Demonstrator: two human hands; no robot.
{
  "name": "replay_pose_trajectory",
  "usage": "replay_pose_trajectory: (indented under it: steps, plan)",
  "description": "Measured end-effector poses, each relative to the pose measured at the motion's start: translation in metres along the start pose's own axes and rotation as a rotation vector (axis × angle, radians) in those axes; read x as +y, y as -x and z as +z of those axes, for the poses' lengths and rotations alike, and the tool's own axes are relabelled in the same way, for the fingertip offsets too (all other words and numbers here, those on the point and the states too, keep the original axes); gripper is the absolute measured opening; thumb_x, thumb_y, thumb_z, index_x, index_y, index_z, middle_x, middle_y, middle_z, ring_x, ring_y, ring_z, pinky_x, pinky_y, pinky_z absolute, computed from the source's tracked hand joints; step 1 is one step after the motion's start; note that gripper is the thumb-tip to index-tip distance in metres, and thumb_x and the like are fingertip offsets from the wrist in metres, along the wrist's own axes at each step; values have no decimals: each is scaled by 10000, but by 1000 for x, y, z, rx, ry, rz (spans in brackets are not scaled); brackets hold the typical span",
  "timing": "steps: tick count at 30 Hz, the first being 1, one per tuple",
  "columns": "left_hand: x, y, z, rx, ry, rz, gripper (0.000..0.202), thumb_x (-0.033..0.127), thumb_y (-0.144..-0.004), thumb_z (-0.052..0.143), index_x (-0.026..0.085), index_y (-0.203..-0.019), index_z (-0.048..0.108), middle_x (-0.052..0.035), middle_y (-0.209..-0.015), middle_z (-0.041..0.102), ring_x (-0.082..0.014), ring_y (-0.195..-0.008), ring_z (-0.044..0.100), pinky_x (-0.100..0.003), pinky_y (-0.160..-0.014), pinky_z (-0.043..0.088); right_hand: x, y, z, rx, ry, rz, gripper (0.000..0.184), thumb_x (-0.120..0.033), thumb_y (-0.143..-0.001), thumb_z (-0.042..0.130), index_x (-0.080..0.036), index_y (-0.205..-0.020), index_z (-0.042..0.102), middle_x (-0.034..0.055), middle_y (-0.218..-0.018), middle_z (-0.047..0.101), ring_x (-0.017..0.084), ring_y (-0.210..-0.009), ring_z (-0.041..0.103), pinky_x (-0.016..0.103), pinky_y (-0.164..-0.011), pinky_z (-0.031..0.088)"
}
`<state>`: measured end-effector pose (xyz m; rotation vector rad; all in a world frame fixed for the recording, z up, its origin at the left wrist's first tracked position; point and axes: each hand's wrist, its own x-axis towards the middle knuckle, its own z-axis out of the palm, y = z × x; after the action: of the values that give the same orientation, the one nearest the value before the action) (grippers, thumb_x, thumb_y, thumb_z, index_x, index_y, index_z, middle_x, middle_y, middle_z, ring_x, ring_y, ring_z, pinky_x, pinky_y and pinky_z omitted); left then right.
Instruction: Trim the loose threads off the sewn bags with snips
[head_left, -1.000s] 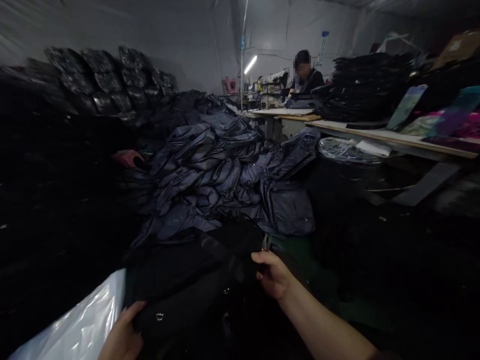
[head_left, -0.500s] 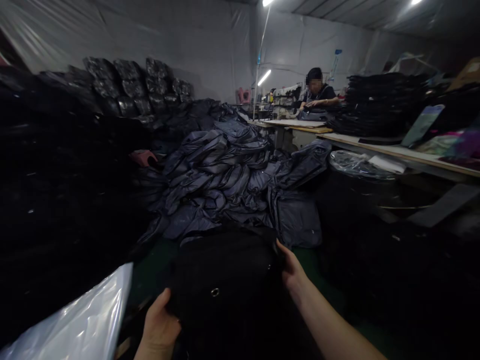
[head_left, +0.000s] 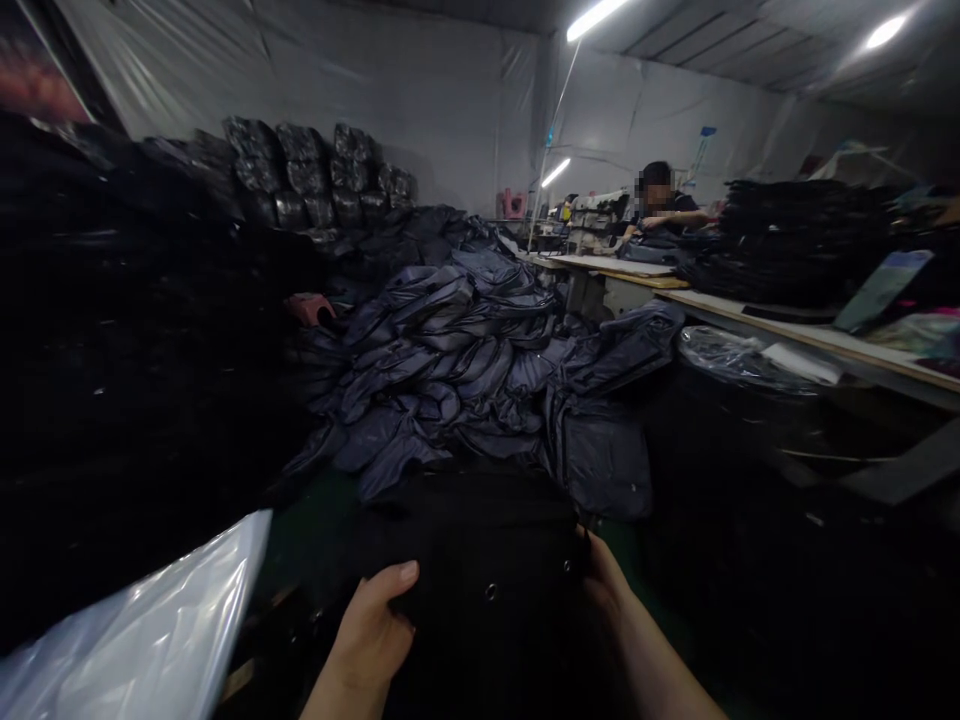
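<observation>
In front of me is a black fabric piece (head_left: 465,530) with two small metal rings on it; it looks like part of a bag, but the dark hides its full shape. My left hand (head_left: 379,620) is closed on its left side, thumb on top and the other fingers largely hidden. On the right edge, my right hand (head_left: 604,580) grips the same piece, its fingers mostly behind the fabric. A clear plastic sheet or bag (head_left: 150,630) lies at the lower left, apart from my left hand.
Ahead is a large heap of dark, shiny fabric items (head_left: 465,350). Plastic-wrapped bundles (head_left: 307,175) are stacked behind it. To the right runs a worktable (head_left: 817,330) with a black stack (head_left: 810,240); a person (head_left: 660,205) sits farther back at sewing machines.
My left hand has moved right and up, its thumb now farther onto the black piece. The piece and its rings have shifted right, and the camera view has turned slightly left.
</observation>
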<state>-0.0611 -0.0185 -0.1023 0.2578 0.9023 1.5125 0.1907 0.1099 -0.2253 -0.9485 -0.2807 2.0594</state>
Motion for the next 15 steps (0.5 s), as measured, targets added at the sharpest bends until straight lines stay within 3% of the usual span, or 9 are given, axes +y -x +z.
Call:
replay_pose_trajectory:
  steps: [7, 11, 15]
  plan:
    - [0, 3, -8, -61, -67, -128, 130, 194, -522, 732, 203, -652, 730, -89, -776, 736, -345, -964, 638, -433, -825, 526, 6, -7, -4, 20, -35, 54, 274, -208, -826, 518, -101, -1036, 657, 105, -814, 726, 226, -754, 694, 330, -733, 548]
    - [0, -1, -10, -121, -116, -252, 55, 209, -488, 704, 169, -523, 694, -116, -608, 701, -362, -880, 658, -435, -789, 534, 5, -6, -1, 23, -51, 49, 256, -180, -823, 520, -117, -1029, 658, 89, -779, 724, 215, -726, 693, 315, -729, 546]
    - [-7, -3, -10, -96, -81, -308, 58, 198, -494, 682, 164, -538, 698, -121, -592, 694, -378, -892, 651, -458, -790, 533, 4, -5, 4, -1, -73, 58, 240, -194, -819, 538, -125, -1014, 660, 83, -776, 722, 216, -731, 689, 317, -730, 540]
